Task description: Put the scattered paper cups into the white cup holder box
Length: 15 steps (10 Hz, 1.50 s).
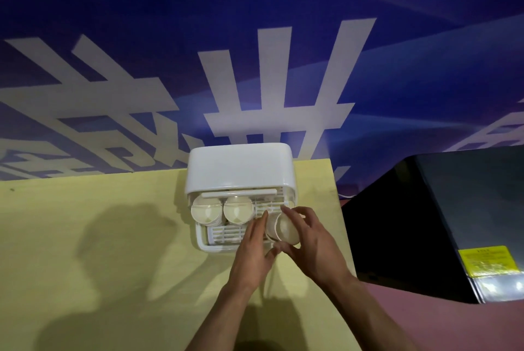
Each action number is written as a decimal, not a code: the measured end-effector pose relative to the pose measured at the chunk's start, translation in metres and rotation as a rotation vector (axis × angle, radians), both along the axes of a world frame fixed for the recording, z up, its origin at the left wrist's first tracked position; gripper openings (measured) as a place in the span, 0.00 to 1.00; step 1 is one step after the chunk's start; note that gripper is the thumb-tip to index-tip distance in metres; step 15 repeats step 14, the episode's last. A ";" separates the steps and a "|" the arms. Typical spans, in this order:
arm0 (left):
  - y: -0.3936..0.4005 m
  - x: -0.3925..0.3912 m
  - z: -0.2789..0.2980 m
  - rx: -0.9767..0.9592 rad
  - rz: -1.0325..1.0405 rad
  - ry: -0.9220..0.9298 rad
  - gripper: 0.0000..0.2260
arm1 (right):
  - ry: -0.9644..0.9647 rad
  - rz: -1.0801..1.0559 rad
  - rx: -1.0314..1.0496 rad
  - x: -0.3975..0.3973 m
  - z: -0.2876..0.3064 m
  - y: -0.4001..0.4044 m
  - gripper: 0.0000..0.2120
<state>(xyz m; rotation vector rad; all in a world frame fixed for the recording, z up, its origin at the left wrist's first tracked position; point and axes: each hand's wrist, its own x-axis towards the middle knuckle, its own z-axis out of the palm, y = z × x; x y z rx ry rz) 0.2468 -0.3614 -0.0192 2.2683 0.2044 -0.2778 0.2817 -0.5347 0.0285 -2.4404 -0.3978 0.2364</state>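
The white cup holder box stands at the far edge of the yellow table, its lid raised and its slatted tray pulled out toward me. Two stacks of paper cups lie on their sides in it, one at the left and one in the middle. A third stack of paper cups is held over the tray's right side. My right hand wraps it from the right. My left hand presses against its left side, fingers straight.
A dark glossy appliance with a yellow label sits to the right of the table. A blue wall with large white characters rises behind the box. The table's right edge runs close to my right hand.
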 end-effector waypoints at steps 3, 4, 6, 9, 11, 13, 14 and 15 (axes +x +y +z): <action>0.006 -0.002 0.006 -0.024 0.023 0.056 0.34 | 0.137 0.058 0.029 0.013 -0.032 0.017 0.42; 0.007 -0.006 0.004 -0.069 0.033 0.094 0.34 | 0.141 -0.017 0.085 0.011 -0.038 0.013 0.46; 0.001 -0.007 0.010 -0.096 0.063 0.082 0.37 | 0.139 -0.111 0.238 0.007 -0.041 0.015 0.36; 0.008 0.005 0.016 -0.126 0.042 0.098 0.45 | 0.113 -0.111 0.287 0.017 -0.041 0.034 0.39; 0.013 0.012 0.021 -0.123 0.020 0.100 0.46 | 0.133 -0.142 0.220 0.027 -0.039 0.040 0.40; 0.014 0.005 0.031 -0.112 -0.040 0.076 0.43 | 0.182 -0.116 0.230 0.027 -0.043 0.032 0.44; 0.016 -0.008 0.039 -0.148 -0.044 -0.004 0.39 | 0.175 -0.180 0.320 0.014 -0.042 0.024 0.41; 0.016 -0.008 0.039 -0.148 -0.044 -0.004 0.39 | 0.175 -0.180 0.320 0.014 -0.042 0.024 0.41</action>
